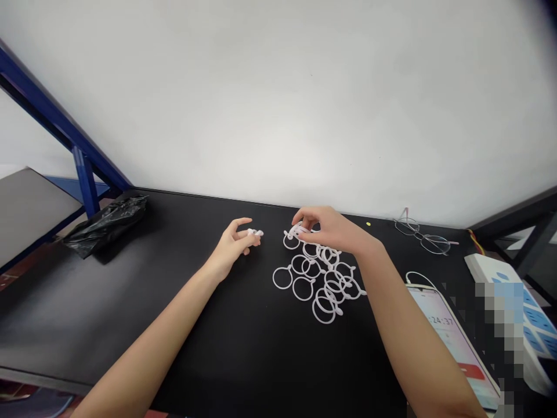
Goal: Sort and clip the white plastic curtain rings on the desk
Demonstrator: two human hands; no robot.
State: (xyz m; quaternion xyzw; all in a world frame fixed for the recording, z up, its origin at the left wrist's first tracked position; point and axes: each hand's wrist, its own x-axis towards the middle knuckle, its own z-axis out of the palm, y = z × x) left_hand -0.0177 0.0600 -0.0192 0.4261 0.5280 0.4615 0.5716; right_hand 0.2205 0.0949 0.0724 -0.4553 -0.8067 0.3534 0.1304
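Note:
Several white plastic curtain rings [303, 288], each with a small knob on its rim, lie in a loose, overlapping pile on the black table [243, 342]. My right hand [326, 226] is at the far edge of the pile, its thumb and fingers closed round white rings [297, 230]. To the left of the pile, my left hand [235, 244] is held just above the table. Small white knobbed pieces [256, 233] stick out between its thumb and fingers; the rest of them is hidden in the hand.
A crumpled black plastic bag [108, 223] lies at the far left beside a blue metal frame [85, 180]. Eyeglasses [421, 235] rest at the back right. A lit phone [455, 342] with a white cable and a white power strip [500, 273] are on the right. A white wall stands behind.

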